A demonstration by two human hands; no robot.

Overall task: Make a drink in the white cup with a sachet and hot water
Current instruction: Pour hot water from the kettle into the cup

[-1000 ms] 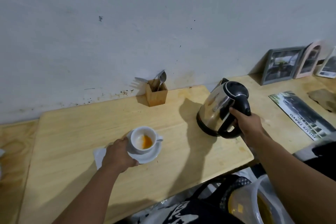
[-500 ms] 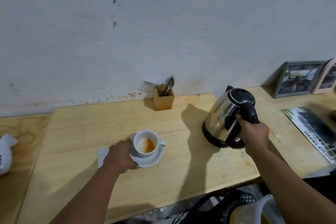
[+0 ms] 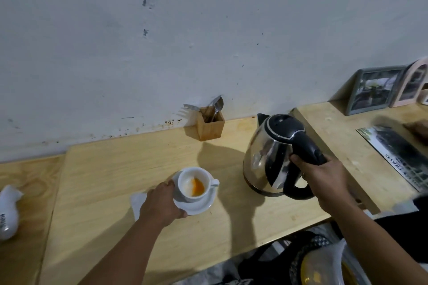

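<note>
Left hand (image 3: 162, 203) steadies the saucer (image 3: 196, 207), fingers curled at its rim; white cup (image 3: 193, 184) on it holds orange powder. Right hand (image 3: 324, 176) grips the kettle (image 3: 266, 152) handle; advise slow pour, spout low over cup

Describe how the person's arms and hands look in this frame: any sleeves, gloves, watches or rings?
Both forearms are bare up to the bottom edge of the frame, with no sleeve showing. The left hand and the right hand wear no gloves. No watch, bracelet or ring shows on either wrist or on the fingers that can be seen. No markings show on the arms.
</note>
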